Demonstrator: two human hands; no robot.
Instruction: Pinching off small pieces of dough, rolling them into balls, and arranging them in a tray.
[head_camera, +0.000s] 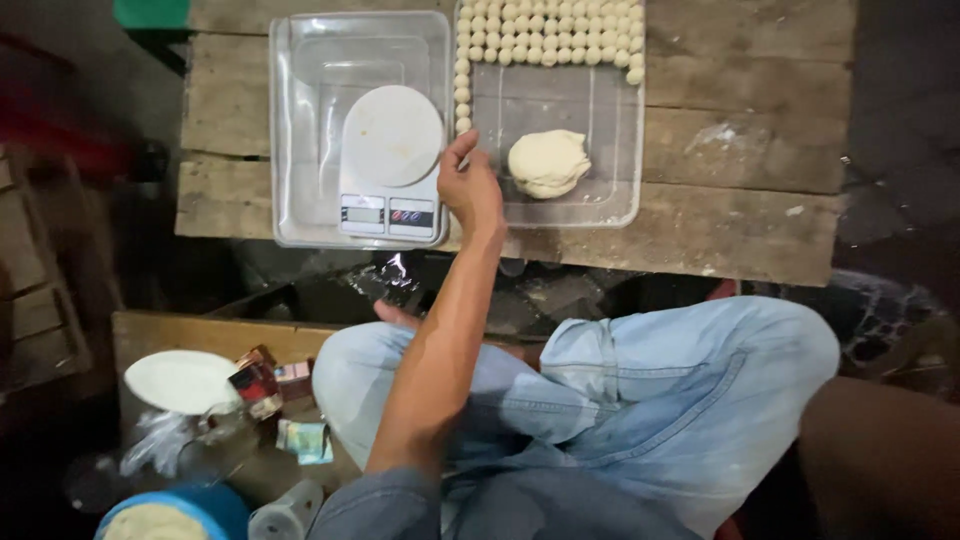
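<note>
Head view: right hand (470, 190) over the trays' shared edge, fingers curled together, pinching nothing I can make out. Dough lump (548, 163) sits in the right clear tray (620, 205); white scale (391, 160) in left tray (290, 140). Left hand (395, 316) mostly hidden (grip unclear). Red and green packets (275, 395) lower left.

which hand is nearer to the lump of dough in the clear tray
The left hand. It is raised at the tray's left edge, just left of the lump of dough. The right hand shows no clear part, so its place cannot be told.
</note>
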